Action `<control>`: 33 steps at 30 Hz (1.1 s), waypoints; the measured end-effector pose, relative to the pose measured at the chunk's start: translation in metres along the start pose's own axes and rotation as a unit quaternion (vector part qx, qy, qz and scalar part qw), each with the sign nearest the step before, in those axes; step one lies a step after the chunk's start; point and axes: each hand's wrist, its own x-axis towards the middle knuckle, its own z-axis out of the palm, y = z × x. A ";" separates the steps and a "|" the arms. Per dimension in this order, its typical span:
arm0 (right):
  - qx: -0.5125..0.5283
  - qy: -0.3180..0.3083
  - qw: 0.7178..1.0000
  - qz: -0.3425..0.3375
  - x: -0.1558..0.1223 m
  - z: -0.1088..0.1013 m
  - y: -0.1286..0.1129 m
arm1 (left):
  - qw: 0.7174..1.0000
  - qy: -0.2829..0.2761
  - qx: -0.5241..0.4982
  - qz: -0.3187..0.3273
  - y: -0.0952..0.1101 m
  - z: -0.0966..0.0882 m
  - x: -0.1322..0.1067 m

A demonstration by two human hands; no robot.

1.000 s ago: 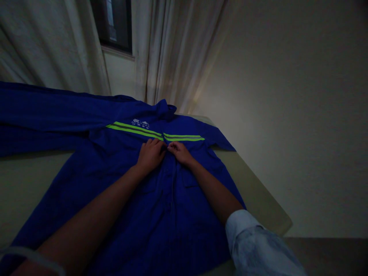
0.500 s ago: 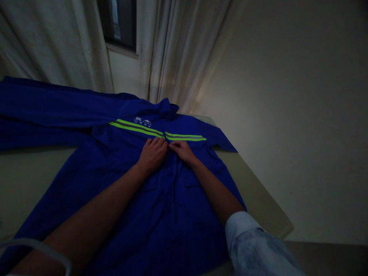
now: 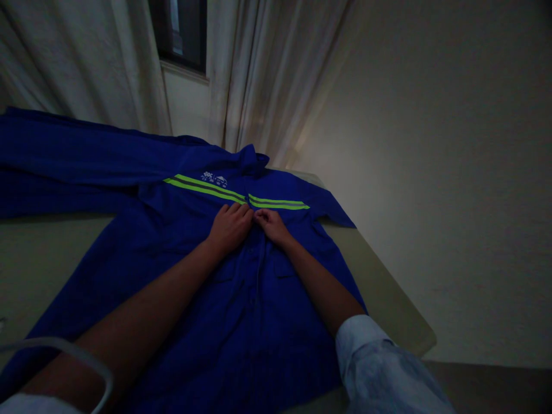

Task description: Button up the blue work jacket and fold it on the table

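A blue work jacket [image 3: 181, 310] with bright green reflective stripes and a white chest logo lies spread out, front side up, its collar at the far end. My left hand [image 3: 232, 226] is closed on the jacket's front opening, just below the stripe. Facing it, my right hand [image 3: 272, 225] pinches the other edge of the opening between thumb and fingers. The fingertips of both hands nearly meet. Whatever small part lies between them is hidden. Further down, the button placket [image 3: 252, 276] runs toward me.
The jacket rests on a pale greenish table [image 3: 383, 287], whose right corner is rounded. Behind it hang light curtains [image 3: 276, 69] beside a dark window [image 3: 181, 34]. A plain wall [image 3: 452, 172] rises on the right. A pale curved cord or strap [image 3: 81, 352] crosses the lower left.
Both hands stay at the same spot on the jacket's opening, with only slight finger movement. The view has shifted a little.
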 end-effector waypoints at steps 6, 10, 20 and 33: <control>0.041 -0.011 0.999 0.005 0.000 -0.001 -0.002 | 0.999 0.000 0.045 0.009 0.000 -0.001 0.000; 0.047 0.003 0.999 0.009 -0.001 -0.002 -0.002 | 0.998 -0.010 0.060 0.010 0.001 -0.001 0.000; 0.005 -0.034 0.999 0.022 -0.004 -0.011 -0.009 | 0.999 -0.031 0.012 -0.030 -0.008 0.006 0.001; -0.367 -0.141 0.919 0.013 -0.022 -0.016 -0.073 | 0.981 -0.152 0.040 -0.114 0.013 0.004 -0.038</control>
